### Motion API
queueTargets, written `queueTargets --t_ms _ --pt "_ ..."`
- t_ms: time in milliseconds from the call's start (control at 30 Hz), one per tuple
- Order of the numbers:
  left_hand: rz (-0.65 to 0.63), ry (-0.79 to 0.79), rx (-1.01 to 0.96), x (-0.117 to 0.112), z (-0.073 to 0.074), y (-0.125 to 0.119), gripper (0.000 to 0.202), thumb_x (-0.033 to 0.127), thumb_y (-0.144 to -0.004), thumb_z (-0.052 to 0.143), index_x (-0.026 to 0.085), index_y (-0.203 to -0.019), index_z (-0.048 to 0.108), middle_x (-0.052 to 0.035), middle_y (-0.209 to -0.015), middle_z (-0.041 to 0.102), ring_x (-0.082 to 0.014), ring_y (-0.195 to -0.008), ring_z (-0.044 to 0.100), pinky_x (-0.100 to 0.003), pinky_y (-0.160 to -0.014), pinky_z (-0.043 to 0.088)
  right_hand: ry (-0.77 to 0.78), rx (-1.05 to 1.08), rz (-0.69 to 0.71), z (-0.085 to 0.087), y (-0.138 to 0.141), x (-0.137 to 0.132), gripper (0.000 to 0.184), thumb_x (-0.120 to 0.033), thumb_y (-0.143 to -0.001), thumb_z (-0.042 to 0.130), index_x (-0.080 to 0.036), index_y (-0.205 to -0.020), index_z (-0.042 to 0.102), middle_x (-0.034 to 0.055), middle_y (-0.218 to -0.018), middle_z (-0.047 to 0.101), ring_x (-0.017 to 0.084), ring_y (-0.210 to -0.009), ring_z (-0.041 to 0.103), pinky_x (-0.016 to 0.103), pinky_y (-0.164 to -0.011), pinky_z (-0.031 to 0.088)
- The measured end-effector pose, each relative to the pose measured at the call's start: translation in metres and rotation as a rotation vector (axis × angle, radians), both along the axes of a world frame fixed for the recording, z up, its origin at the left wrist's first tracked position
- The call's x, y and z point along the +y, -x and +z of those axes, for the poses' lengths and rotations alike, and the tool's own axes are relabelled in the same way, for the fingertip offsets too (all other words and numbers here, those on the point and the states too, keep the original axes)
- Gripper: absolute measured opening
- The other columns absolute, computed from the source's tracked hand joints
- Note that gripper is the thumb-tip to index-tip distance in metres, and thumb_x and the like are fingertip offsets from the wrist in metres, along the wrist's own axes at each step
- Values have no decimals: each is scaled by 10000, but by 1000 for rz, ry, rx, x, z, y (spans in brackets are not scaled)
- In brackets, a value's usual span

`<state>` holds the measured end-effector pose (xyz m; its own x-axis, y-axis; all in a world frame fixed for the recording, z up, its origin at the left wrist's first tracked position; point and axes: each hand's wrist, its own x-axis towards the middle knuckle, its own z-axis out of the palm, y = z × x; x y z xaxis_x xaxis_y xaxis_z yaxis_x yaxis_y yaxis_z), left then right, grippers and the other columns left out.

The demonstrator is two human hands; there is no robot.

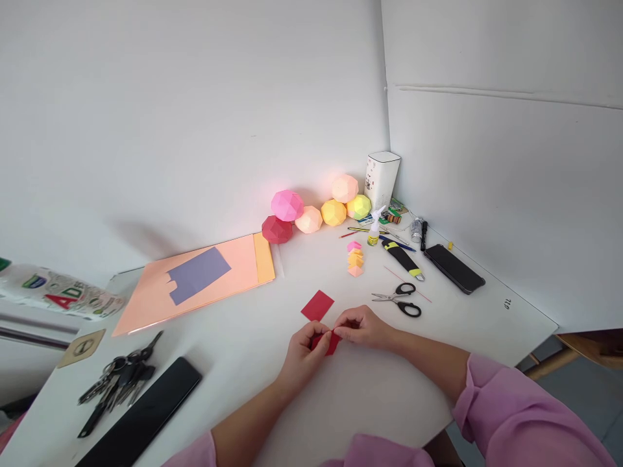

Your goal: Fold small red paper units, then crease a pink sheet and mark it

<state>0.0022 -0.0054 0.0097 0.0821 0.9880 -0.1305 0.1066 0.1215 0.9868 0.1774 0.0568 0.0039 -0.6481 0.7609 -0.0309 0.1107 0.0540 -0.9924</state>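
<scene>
A small folded piece of red paper (332, 344) is pinched between both hands above the white table. My left hand (305, 351) closes on its left side, the thumb lying across the front. The fingertips of my right hand (363, 326) grip its upper right edge. Just beyond them a flat red paper rectangle (318, 305) lies on the table. To the right rest open scissors (400, 299) with black handles. Farther off stands a short row of small folded paper pieces (355, 259) in pink, yellow and peach. Fingers partly hide the held paper.
Faceted paper balls (308, 219) sit by the wall. Near them stand a glue bottle (374, 230), a utility knife (403, 259) and a black phone (454, 268). At left are peach paper sheets (146, 285), keys (121, 379), a long black object (146, 415) and a bottle (63, 292).
</scene>
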Motion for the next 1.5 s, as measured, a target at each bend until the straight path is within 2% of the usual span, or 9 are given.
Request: queueTargets --t_ms 233,400,567,733,867,1033,1167,1367,1500 --pt "56 -1 -62 0 -4 3 236 390 -777 589 173 -686 566 22 -626 525 -102 -564 457 -219 -537 383 99 15 -105 4 -1 1 149 -265 -730 636 -157 -639 586 -31 -551 527 87 -495 464 223 -485 390" --pt "116 22 -98 1 -9 4 292 456 -783 596 165 -749 596 38 -596 504 -72 -490 399 -195 -465 335 128 75 -74 4 -3 4 231 -375 -816 590 -157 -740 577 -40 -556 513 84 -496 476 223 -501 396" --pt "112 48 -118 1 -8 3 335 498 -782 590 176 -869 624 45 -534 540 -100 -460 467 -231 -489 386 158 48 -61 -1 -3 5 289 -440 -790 638 -159 -794 570 -32 -586 558 90 -504 504 228 -509 397" --pt "14 -4 -58 1 -7 7 385 506 -868 459 173 -808 644 17 -513 564 -131 -525 502 -255 -557 396 149 27 -61 -4 -3 6 293 -438 -792 641 -162 -748 552 -40 -551 545 87 -486 488 229 -503 380" --pt "-67 18 -153 2 -9 8 322 472 -855 516 174 -755 585 6 -624 588 -124 -586 523 -256 -600 423 151 85 -45 -5 -2 7 263 -409 -764 677 -156 -755 608 -28 -603 558 86 -502 485 233 -505 395" --pt "-117 40 -194 1 -15 6 297 457 -823 584 184 -934 548 -11 -782 596 -110 -638 508 -251 -610 425 170 145 -38 -6 0 7 228 -367 -738 709 -154 -798 655 -3 -696 599 96 -582 511 243 -554 418" --pt "-181 18 -97 2 -15 6 355 480 -832 559 186 -1030 539 -10 -746 586 -114 -619 486 -256 -598 414 177 147 -44 -7 -1 6 232 -336 -715 736 -156 -817 632 -7 -712 609 94 -600 522 245 -578 412" --pt "-223 -108 24 3 -5 5 282 454 -846 541 200 -960 586 -36 -841 584 -133 -675 508 -265 -618 424 184 130 -28 -8 -1 6 277 -327 -684 767 -155 -789 577 -1 -723 616 110 -634 556 262 -608 422" --pt "-231 -85 -85 1 -3 4 216 412 -837 572 202 -865 536 -12 -826 552 -112 -655 493 -248 -604 419 184 101 -31 -6 -1 5 278 -339 -682 762 -160 -803 587 -2 -732 621 115 -647 559 263 -618 429"
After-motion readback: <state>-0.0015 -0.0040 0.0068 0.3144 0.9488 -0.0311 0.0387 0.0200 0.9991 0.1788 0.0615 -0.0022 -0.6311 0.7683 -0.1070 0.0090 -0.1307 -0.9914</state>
